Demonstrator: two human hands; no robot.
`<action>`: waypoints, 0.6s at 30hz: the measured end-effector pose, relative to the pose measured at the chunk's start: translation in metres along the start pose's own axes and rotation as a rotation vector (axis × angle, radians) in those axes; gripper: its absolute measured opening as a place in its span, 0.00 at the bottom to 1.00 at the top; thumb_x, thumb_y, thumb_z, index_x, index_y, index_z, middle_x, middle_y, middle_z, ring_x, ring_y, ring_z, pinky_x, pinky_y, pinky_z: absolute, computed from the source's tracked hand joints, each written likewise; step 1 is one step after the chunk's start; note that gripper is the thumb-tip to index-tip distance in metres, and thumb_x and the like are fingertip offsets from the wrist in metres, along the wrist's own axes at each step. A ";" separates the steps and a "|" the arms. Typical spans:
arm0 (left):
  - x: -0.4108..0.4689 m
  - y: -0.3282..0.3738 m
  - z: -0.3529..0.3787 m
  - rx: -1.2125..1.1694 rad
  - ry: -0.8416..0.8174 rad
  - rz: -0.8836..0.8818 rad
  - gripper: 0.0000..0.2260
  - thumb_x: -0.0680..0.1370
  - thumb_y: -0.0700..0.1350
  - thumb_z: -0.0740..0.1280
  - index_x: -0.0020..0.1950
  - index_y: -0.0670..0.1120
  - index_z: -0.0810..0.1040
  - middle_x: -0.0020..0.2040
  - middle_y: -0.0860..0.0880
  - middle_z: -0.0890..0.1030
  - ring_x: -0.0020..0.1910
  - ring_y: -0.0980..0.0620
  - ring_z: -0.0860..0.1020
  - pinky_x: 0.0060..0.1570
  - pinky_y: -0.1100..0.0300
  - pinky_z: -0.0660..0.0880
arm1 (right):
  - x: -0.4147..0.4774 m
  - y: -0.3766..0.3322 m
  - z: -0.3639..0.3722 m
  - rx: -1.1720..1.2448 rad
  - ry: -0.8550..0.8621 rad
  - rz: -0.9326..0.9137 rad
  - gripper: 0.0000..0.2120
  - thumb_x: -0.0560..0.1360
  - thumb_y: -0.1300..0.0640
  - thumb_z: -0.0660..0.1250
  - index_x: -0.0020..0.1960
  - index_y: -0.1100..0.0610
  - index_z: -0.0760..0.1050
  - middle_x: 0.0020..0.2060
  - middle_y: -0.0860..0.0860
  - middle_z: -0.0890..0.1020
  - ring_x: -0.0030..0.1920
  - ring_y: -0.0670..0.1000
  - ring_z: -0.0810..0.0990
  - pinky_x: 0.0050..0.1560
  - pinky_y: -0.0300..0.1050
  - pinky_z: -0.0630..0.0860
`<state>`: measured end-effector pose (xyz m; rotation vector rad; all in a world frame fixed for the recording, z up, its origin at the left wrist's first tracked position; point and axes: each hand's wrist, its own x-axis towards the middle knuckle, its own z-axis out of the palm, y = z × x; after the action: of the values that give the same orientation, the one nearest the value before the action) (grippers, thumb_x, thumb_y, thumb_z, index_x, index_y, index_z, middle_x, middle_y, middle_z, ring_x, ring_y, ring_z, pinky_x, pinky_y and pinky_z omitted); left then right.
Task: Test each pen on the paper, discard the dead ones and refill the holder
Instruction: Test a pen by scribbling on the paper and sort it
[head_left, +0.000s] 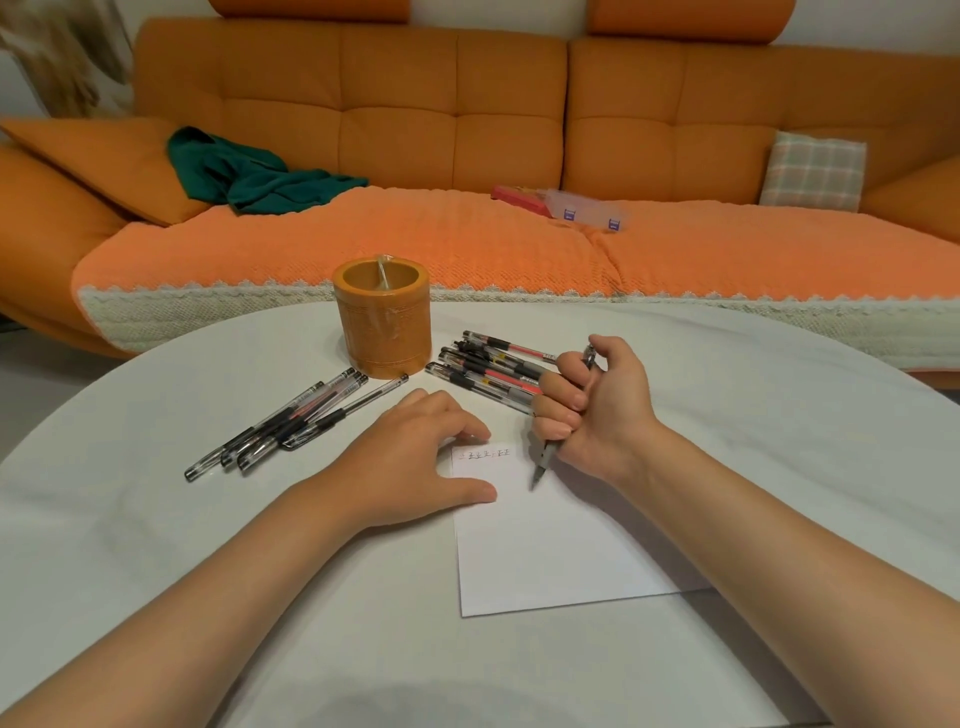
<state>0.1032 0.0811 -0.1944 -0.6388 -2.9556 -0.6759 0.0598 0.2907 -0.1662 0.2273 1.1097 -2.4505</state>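
We see the fingers of the right hand (592, 410) curled tight round a grey-gripped pen (543, 460), the fist's knuckles facing left. The pen stands steeply, its top leaning away to the right and its tip pointing down at the paper (545, 561), just right of a row of written marks. We cannot tell if the tip touches. The left hand (415, 457) lies low, fingers together and lightly bent, its fingertips and thumb pressing the sheet's upper left corner. Both forearms reach across the white table (156, 545). The orange holder (383, 317) stands beyond, with loose pens left (280, 423) and loose pens right (488, 366) of it.
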 end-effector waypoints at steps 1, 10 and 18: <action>0.000 0.000 -0.001 -0.001 -0.004 0.005 0.25 0.68 0.68 0.71 0.62 0.61 0.76 0.53 0.63 0.72 0.57 0.62 0.67 0.56 0.61 0.69 | 0.000 0.000 0.000 -0.009 -0.002 -0.001 0.21 0.75 0.45 0.53 0.28 0.53 0.54 0.23 0.49 0.54 0.27 0.50 0.47 0.29 0.41 0.46; -0.004 -0.001 -0.010 -0.022 -0.059 0.029 0.21 0.70 0.65 0.72 0.61 0.62 0.78 0.51 0.63 0.73 0.55 0.62 0.68 0.54 0.62 0.70 | -0.002 -0.002 0.006 -0.124 0.007 -0.063 0.09 0.80 0.57 0.61 0.53 0.57 0.79 0.30 0.50 0.69 0.22 0.44 0.58 0.20 0.36 0.51; -0.008 -0.006 -0.012 -0.051 -0.049 0.027 0.23 0.69 0.63 0.74 0.62 0.61 0.76 0.51 0.64 0.74 0.57 0.63 0.69 0.56 0.63 0.71 | 0.000 0.007 -0.003 -0.455 -0.062 -0.077 0.30 0.83 0.45 0.47 0.51 0.62 0.83 0.26 0.56 0.70 0.25 0.54 0.69 0.29 0.44 0.67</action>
<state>0.1077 0.0674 -0.1870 -0.7088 -2.9772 -0.7466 0.0625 0.2887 -0.1727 -0.0339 1.6304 -2.1744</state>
